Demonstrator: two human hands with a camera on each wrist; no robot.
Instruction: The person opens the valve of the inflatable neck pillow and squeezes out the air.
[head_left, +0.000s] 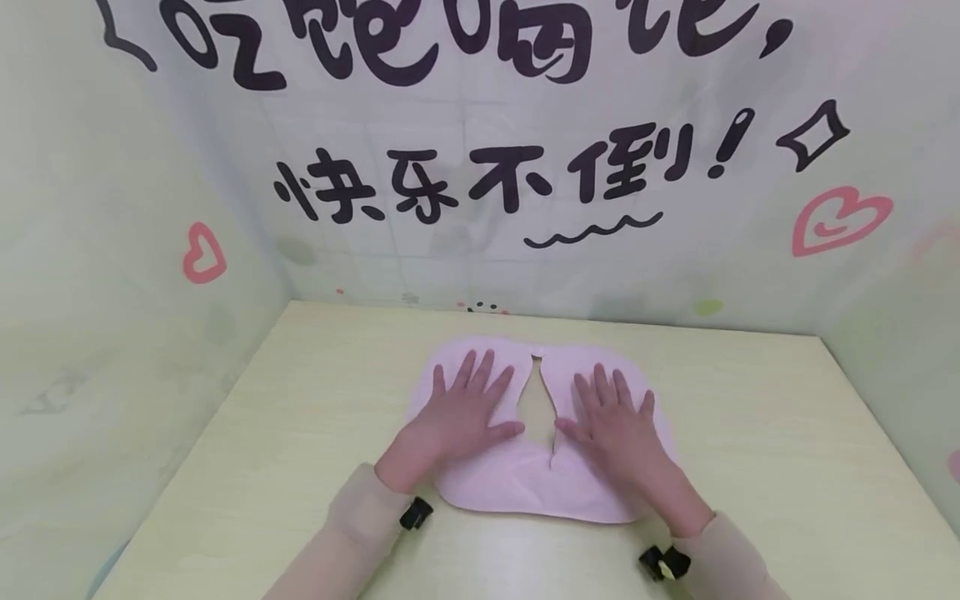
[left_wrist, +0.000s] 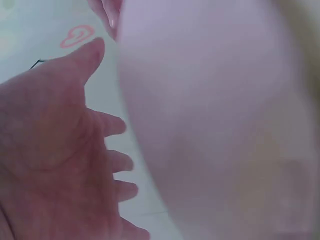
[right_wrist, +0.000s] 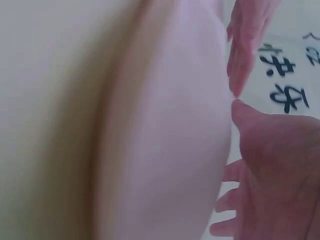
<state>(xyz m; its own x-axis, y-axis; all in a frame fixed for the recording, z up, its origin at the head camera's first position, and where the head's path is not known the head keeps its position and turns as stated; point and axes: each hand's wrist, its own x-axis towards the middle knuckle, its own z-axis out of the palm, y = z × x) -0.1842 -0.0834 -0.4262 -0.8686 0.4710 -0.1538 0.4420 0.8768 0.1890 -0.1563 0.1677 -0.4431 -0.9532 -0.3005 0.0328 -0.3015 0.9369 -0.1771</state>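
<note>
A pink, flat cushion (head_left: 525, 483) with rounded corners lies on the table, a tapering gap running down its middle. My left hand (head_left: 457, 412) rests on its left half, fingers spread and thumb pointing toward the gap. Over the right half, my right hand (head_left: 615, 421) lies with straight fingers, its thumb at the gap's edge. The left wrist view has the cushion (left_wrist: 200, 100) large and blurred beside my left palm (left_wrist: 55, 145). In the right wrist view, the cushion's curved surface (right_wrist: 175, 125) stands beside my right hand (right_wrist: 280, 160).
The pale wooden table (head_left: 772, 450) extends on both sides of the cushion. Behind it rises a light wall sheet (head_left: 420, 275) with black lettering and pink hearts. Dark wrist cameras (head_left: 416, 512) sit at both sleeve cuffs.
</note>
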